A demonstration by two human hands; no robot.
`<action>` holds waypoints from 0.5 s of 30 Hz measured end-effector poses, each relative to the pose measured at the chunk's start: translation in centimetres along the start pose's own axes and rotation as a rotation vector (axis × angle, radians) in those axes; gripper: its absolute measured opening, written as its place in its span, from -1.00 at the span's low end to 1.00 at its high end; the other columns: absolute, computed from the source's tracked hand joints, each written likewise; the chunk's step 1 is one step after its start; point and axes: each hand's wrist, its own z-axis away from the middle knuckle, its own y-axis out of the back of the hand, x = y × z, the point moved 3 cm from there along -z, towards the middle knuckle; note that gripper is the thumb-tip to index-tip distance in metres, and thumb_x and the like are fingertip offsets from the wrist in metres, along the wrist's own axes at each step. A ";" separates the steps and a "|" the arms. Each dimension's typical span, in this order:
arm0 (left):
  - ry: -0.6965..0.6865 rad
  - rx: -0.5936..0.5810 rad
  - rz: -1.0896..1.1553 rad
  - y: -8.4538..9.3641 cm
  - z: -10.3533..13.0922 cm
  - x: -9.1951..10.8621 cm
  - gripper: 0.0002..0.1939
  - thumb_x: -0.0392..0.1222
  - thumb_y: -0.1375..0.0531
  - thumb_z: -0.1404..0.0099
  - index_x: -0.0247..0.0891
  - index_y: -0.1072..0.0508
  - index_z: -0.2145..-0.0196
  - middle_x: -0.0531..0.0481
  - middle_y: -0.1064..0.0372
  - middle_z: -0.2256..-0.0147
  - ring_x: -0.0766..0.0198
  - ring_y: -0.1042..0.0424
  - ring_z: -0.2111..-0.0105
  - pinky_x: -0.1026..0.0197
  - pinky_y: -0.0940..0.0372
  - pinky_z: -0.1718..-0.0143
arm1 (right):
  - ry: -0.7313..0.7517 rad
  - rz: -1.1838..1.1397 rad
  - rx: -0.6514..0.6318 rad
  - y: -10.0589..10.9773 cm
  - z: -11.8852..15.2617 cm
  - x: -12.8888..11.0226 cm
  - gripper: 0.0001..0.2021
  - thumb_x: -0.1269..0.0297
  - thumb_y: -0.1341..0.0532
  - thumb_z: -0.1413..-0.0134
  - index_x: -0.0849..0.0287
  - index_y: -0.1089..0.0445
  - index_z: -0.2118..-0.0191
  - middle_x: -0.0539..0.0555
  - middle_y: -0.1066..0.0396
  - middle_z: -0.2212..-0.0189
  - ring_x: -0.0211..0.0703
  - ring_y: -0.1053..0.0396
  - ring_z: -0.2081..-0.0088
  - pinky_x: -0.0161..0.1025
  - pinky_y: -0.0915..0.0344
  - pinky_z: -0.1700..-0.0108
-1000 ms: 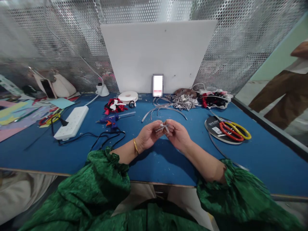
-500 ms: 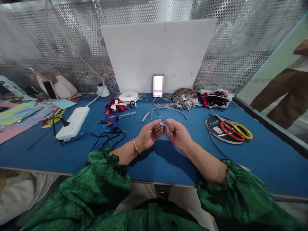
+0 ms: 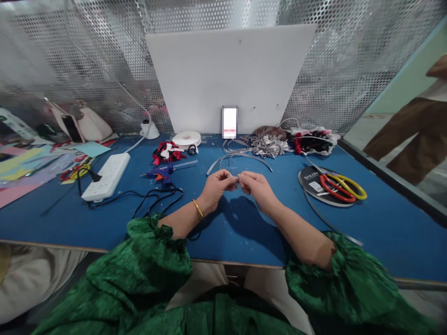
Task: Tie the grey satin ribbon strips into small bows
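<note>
Over the middle of the blue table, my left hand [image 3: 214, 190] and my right hand [image 3: 257, 190] meet fingertip to fingertip. Both are closed in a pinch on a small piece of grey ribbon [image 3: 237, 181], most of which the fingers cover. Just beyond them, loose grey ribbon strips [image 3: 249, 156] curve across the table. Farther back lies a heap of grey ribbon pieces [image 3: 268, 146]. A blue glue gun [image 3: 161, 174] rests to the left of my left hand.
At right, scissors [image 3: 337, 194] with red and yellow handles lie on a black ribbon spool [image 3: 310, 176]. A white power strip [image 3: 108, 179] and black cord occupy the left. Behind stand a white ribbon roll [image 3: 186, 138], red bows [image 3: 164, 153], a phone [image 3: 229, 122] and a white board [image 3: 230, 70].
My fingers have closed in tighter around the grey ribbon, so less of it shows. Both hands have turned slightly, with the knuckles more on top.
</note>
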 end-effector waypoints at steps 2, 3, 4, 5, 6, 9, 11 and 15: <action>-0.027 0.023 -0.001 0.0 0.1 0.2 -0.74 -0.17 -0.36 0.01 -0.29 -0.33 0.53 0.08 -0.33 0.58 0.40 -0.29 0.54 0.29 -0.18 0.40 | -0.015 -0.024 0.018 0.0 0.1 0.1 -0.66 0.16 -0.24 -0.02 0.16 -0.21 0.65 -0.10 0.00 0.69 -0.34 0.08 0.60 -0.27 0.16 0.53; -0.047 0.028 -0.003 -0.1 0.1 0.3 -0.75 -0.19 -0.36 0.01 -0.29 -0.33 0.54 0.09 -0.32 0.59 0.40 -0.29 0.54 0.29 -0.18 0.39 | -0.033 -0.064 0.026 0.1 0.1 0.1 -0.66 0.17 -0.24 -0.01 0.16 -0.20 0.65 -0.10 0.02 0.69 -0.34 0.09 0.60 -0.27 0.16 0.53; -0.070 0.029 -0.008 -0.1 0.1 0.4 -0.76 -0.21 -0.35 0.01 -0.29 -0.33 0.54 0.09 -0.32 0.59 0.40 -0.29 0.53 0.29 -0.18 0.38 | -0.059 -0.120 0.026 0.0 0.1 0.1 -0.66 0.18 -0.25 0.01 0.16 -0.18 0.66 -0.11 0.05 0.68 -0.34 0.11 0.60 -0.26 0.15 0.53; -0.095 0.026 -0.013 -0.2 0.1 0.5 -0.76 -0.23 -0.35 0.01 -0.29 -0.33 0.54 0.10 -0.31 0.59 0.40 -0.28 0.53 0.28 -0.18 0.38 | -0.094 -0.185 0.014 0.0 0.1 0.2 -0.65 0.18 -0.26 0.02 0.15 -0.16 0.67 -0.12 0.08 0.68 -0.34 0.12 0.60 -0.26 0.14 0.52; -0.119 0.020 -0.020 -0.2 0.1 0.6 -0.77 -0.24 -0.35 0.01 -0.29 -0.33 0.54 0.11 -0.30 0.59 0.40 -0.28 0.53 0.28 -0.18 0.38 | -0.134 -0.252 -0.008 -0.1 0.1 0.3 -0.65 0.18 -0.27 0.04 0.15 -0.15 0.67 -0.12 0.10 0.68 -0.35 0.13 0.60 -0.26 0.13 0.52; -0.165 0.015 -0.045 -0.1 0.1 0.8 -0.77 -0.25 -0.36 0.01 -0.29 -0.34 0.54 0.11 -0.28 0.57 0.41 -0.26 0.52 0.29 -0.16 0.39 | -0.221 -0.360 -0.075 -0.4 0.1 0.4 -0.66 0.15 -0.28 0.06 0.15 -0.16 0.65 -0.13 0.12 0.67 -0.34 0.15 0.60 -0.27 0.10 0.52; -0.176 0.025 -0.071 0.0 0.0 0.8 -0.76 -0.24 -0.37 0.01 -0.29 -0.35 0.54 0.11 -0.28 0.56 0.42 -0.24 0.51 0.31 -0.15 0.39 | -0.185 -0.316 -0.062 -0.3 0.1 0.3 -0.65 0.15 -0.29 0.06 0.15 -0.16 0.64 -0.13 0.11 0.66 -0.34 0.14 0.60 -0.27 0.11 0.52; -0.166 -0.006 -0.084 -0.1 0.0 0.8 -0.72 -0.08 -0.37 -0.04 -0.29 -0.38 0.51 0.09 -0.30 0.54 0.40 -0.27 0.49 0.29 -0.18 0.34 | -0.081 -0.201 -0.004 0.1 -0.1 -0.3 -0.60 0.13 -0.31 0.04 0.14 -0.12 0.65 -0.10 0.05 0.65 -0.33 0.09 0.58 -0.26 0.12 0.52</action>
